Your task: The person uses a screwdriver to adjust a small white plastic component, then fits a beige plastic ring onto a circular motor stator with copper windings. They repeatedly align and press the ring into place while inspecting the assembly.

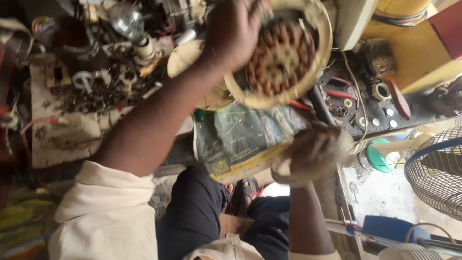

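Cluttered workbench (pixel 67 139) lay below you, covered with small metal parts. Your left hand (pixel 236 31) gripped the round cream motor housing with copper windings (pixel 284 53) at its rim — held up above a green printed bag (pixel 240 137). Your right hand (pixel 313 151) was closed around a dirty rag (pixel 291 168) — blurred.

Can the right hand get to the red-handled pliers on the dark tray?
Probably not right away. The right hand looks wrapped around a blurred, pale object, and the round fan motor held by the left hand hangs beside the red-handled pliers on the dark tray.
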